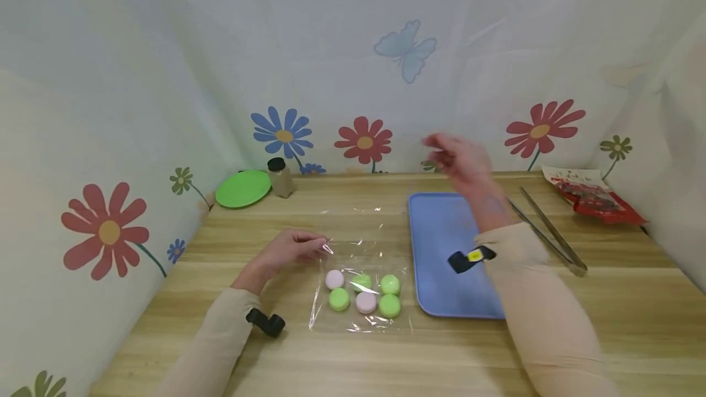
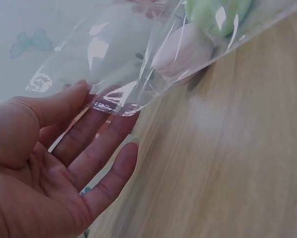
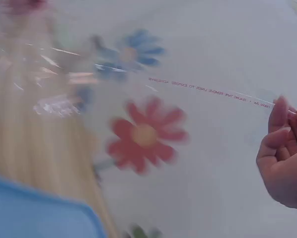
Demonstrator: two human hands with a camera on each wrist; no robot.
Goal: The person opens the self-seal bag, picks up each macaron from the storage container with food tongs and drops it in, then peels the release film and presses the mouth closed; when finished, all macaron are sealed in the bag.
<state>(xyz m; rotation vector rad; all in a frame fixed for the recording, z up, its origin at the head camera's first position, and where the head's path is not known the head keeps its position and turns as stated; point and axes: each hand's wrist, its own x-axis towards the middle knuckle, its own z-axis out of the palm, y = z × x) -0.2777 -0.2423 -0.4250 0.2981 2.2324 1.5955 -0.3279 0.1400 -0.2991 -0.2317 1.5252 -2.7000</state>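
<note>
A clear plastic bag (image 1: pixel 358 253) lies on the table with several round macaron-like pieces inside, some green (image 1: pixel 389 285) and some pale pink (image 1: pixel 366 302). At the bag's upper left corner, my left hand (image 1: pixel 289 251) pinches the film between thumb and fingers; its other fingers (image 2: pixel 113 176) spread loosely below the edge in the left wrist view. My right hand (image 1: pixel 463 161) is raised above the far end of the blue tray, slightly blurred. Between its thumb and fingers it pinches a thin clear strip (image 3: pixel 208 91) with small red print, stretched out to the left in the right wrist view.
Right of the bag is the blue tray (image 1: pixel 449 262), partly under my right forearm. Metal tongs (image 1: pixel 553 231) and a red-and-white packet (image 1: pixel 598 198) lie farther right. A green plate (image 1: pixel 242 189) and a black-capped jar (image 1: pixel 280 180) stand at the back left, before a flowered curtain (image 1: pixel 331 48).
</note>
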